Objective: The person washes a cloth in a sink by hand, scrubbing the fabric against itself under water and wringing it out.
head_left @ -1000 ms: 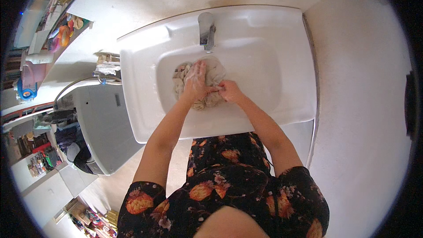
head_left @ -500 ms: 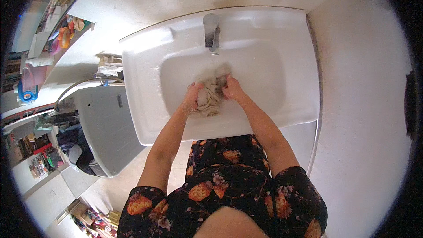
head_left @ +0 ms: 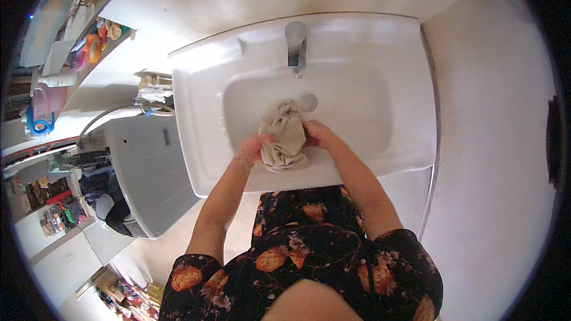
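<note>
A bunched, beige cloth (head_left: 289, 134) hangs between my hands over the front of the white washbasin (head_left: 363, 101). My left hand (head_left: 257, 145) grips it from the left side, fingers curled into the folds. On the opposite side my right hand (head_left: 316, 134) closes on the cloth's edge; its fingertips are partly hidden behind the fabric. Just beyond the cloth, the round drain plug (head_left: 308, 102) shows in the basin floor. Farther back stands the chrome tap (head_left: 295, 47).
Left of the basin is a grey-white washing machine (head_left: 151, 172) with dark clothes (head_left: 101, 193) beside it. A hose (head_left: 104, 113) curves above the machine. Shelves with bottles and small items line the far left. A plain wall (head_left: 488, 142) rises on the right.
Both hands have drawn the cloth nearer to me, away from the tap, and the drain plug now shows. My right hand has moved nearer too. The view has shifted slightly.
</note>
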### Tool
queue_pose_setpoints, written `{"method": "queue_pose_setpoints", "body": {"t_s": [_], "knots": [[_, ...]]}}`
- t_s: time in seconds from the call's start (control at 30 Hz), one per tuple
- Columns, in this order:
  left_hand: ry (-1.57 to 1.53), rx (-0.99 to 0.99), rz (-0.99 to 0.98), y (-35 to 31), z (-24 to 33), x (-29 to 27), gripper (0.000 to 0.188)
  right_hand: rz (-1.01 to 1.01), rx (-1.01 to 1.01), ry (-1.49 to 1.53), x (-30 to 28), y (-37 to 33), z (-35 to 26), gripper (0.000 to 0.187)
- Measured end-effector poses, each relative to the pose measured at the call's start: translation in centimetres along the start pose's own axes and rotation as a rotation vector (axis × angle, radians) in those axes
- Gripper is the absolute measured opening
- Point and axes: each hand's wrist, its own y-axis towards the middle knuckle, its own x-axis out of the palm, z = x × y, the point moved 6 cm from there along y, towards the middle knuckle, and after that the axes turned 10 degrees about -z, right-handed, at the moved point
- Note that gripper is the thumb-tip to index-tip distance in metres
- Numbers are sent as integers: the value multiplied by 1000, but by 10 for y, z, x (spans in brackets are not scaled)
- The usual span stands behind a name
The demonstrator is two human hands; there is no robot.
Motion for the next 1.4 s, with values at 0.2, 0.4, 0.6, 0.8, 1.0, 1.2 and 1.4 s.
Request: {"method": "queue_pose_setpoints", "body": {"t_s": [0.2, 0.4, 0.6, 0.8, 1.0, 1.2, 1.4], "knots": [[163, 211, -142, -29, 35, 50, 45, -189, -303, 545, 27, -32, -58, 45], [124, -26, 211, 2, 29, -7, 60, 710, -296, -488, -75, -150, -150, 45], [957, -508, 480, 37, 24, 65, 56, 767, -144, -1868, 3, -53, -111, 37], [46, 413, 75, 73, -6, 5, 67, 370, -385, -1542, 151, -43, -58, 27], [-39, 103, 53, 113, -34, 44, 52, 813, -558, -1330, 65, -51, -101, 29], [-169, 293, -240, 84, -6, 69, 52, 682, -442, -1511, 66, -32, -90, 25], [-84, 248, -77, 78, 25, 59, 62, 947, -154, -1768, -74, -90, -130, 21]]}}
